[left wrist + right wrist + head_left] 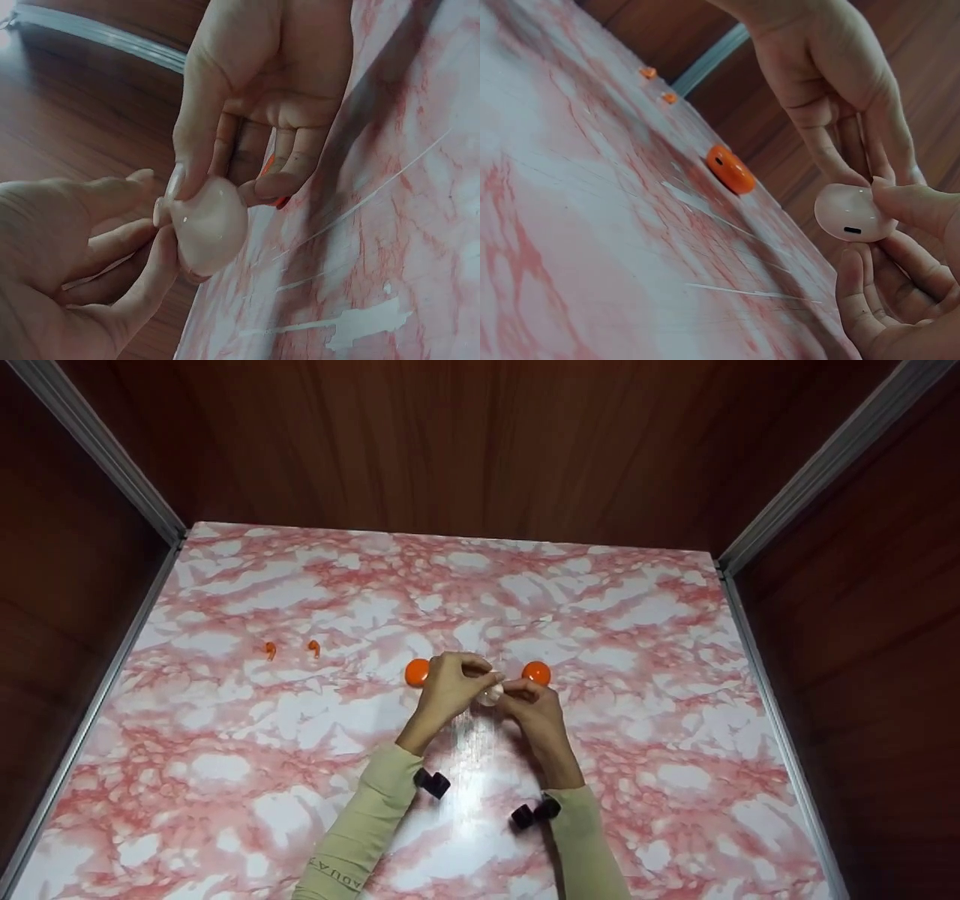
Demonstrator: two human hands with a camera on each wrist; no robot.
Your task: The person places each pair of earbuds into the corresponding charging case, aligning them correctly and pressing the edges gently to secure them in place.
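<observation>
A white earbud case with rounded sides is held up between the two hands. In the right wrist view, a small dark slot marks the case. The left hand pinches one edge of it with thumb and fingertips. From the other side, the right hand grips it between thumb and fingers. Behind the left hand lies an orange earbud case, partly hidden by that hand. A second orange part, a round case-like piece, sits just beyond the right hand. Whether the white case's lid is raised cannot be told.
Two orange earbuds lie apart on the left of the table. The table has a red-and-white marbled top. Dark wood panels with metal edge strips enclose its back and sides.
</observation>
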